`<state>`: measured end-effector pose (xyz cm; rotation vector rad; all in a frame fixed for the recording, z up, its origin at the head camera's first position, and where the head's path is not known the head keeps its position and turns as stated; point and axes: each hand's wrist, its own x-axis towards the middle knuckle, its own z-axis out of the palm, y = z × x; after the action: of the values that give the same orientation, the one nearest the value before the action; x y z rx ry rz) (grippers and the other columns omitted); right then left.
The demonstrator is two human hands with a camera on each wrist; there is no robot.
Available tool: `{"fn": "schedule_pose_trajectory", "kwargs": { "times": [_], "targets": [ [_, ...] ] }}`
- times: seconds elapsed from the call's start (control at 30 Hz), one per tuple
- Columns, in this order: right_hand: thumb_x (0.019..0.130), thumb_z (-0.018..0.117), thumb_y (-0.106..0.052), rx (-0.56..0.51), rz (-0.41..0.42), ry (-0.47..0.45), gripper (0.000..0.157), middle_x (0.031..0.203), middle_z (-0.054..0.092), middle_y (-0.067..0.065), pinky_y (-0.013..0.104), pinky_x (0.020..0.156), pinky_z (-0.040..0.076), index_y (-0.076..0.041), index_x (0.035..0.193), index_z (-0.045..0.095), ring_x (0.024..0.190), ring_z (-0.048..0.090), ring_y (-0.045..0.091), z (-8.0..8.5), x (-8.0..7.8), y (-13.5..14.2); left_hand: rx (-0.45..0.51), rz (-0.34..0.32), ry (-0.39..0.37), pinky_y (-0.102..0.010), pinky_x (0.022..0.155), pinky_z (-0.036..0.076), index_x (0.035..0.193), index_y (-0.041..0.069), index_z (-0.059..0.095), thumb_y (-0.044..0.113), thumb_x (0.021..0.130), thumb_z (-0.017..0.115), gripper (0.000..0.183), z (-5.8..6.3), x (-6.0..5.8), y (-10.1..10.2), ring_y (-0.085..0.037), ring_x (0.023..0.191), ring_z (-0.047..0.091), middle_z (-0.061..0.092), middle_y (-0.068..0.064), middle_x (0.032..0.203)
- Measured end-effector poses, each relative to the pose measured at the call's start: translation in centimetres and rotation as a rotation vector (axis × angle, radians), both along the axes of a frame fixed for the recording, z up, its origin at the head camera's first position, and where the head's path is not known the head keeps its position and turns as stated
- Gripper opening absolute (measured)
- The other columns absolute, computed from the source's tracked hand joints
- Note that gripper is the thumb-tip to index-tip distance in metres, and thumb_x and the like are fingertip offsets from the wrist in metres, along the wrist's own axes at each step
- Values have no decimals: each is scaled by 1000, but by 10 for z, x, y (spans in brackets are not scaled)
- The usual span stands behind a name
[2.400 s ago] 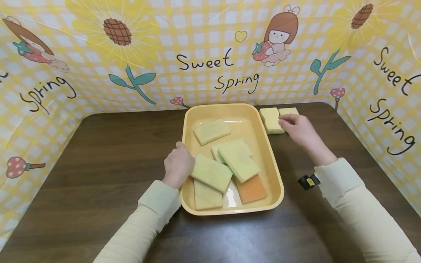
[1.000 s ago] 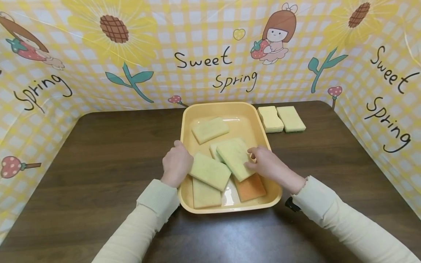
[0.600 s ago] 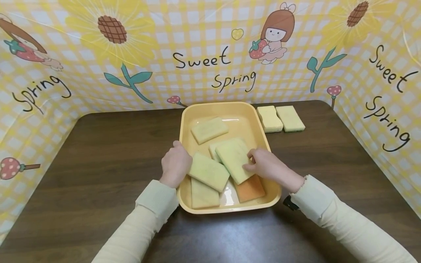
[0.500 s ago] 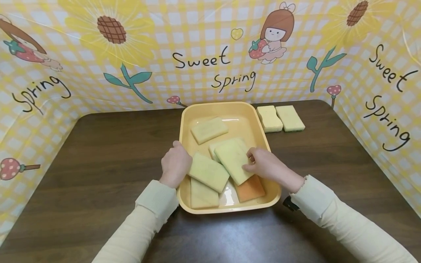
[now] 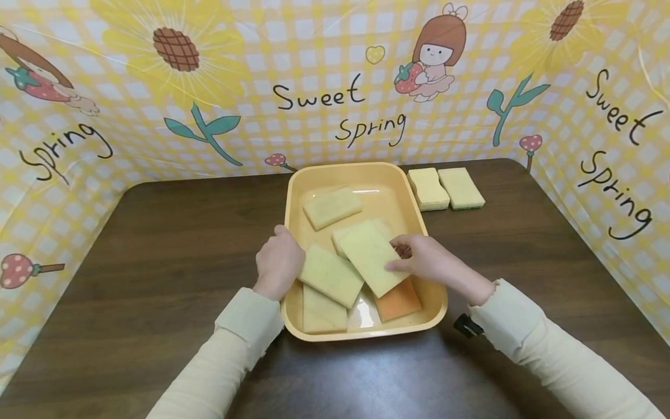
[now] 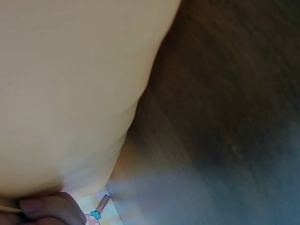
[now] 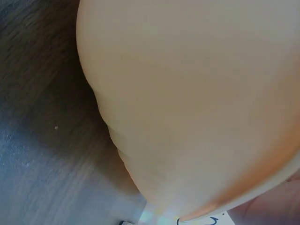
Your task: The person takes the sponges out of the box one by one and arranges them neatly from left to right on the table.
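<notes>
A yellow plastic tub [image 5: 366, 336] stands mid-table with several pale yellow-green sponges lying in it. My left hand [image 5: 280, 262] grips the tub's left rim; in the left wrist view its curled fingers [image 6: 51, 208] show at the bottom, against the tub's outer wall [image 6: 61, 93]. Over the right rim reaches my right hand [image 5: 431, 262], pinching the right edge of the uppermost sponge [image 5: 369, 262], which tilts up a little off the pile. Some of that hand's fingers are behind the sponge. The right wrist view holds mostly the tub's wall [image 7: 187, 93].
Beside the tub's far right corner lie a wavy-edged sponge [image 5: 428, 189] and a rectangular sponge [image 5: 462, 188] with a green underside. Inside the tub, an orange piece [image 5: 400, 299] lies under the pinched sponge. A patterned cloth [image 5: 314, 139] walls the table's back and sides.
My right hand has come from the sponges on the table into the tub and taken hold of the uppermost sponge, which has tilted and shifted slightly. The left hand keeps its place on the rim.
</notes>
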<state>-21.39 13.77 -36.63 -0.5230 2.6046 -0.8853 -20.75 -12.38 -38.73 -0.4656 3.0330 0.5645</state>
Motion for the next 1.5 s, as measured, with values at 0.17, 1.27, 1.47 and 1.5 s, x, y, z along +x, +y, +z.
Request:
{"fn": "schedule_pose_trajectory", "kwargs": {
  "times": [0.17,1.27,1.47,1.5],
  "targets": [
    [91,63,-23,-42,7,6,41,105,65,15,40,88,49,4,121,59,99,61,26,1,1,1,-9,-4,12,-51,66,53,96,-3,46,11,91,40,16,0,2,-1,-41,79,67,66,-28,88],
    [94,60,-25,-172,-197,63,39,107,64,20,22,77,50,5,118,57,104,65,31,35,9,40,12,-13,1,-49,65,52,96,-2,45,11,91,40,14,0,1,-2,-38,77,66,65,-25,86],
    [94,58,-30,-149,-271,57,40,107,65,18,15,72,46,4,115,58,93,64,11,41,6,56,15,-14,1,-49,65,52,96,-2,44,11,91,40,14,0,1,-1,-38,77,66,65,-25,87],
    [94,57,-31,-150,-283,54,41,107,65,17,15,71,46,4,116,57,89,62,5,42,5,59,15,-14,2,-49,65,52,96,-1,44,11,91,40,14,0,1,-1,-38,77,66,65,-25,86]
  ]
}}
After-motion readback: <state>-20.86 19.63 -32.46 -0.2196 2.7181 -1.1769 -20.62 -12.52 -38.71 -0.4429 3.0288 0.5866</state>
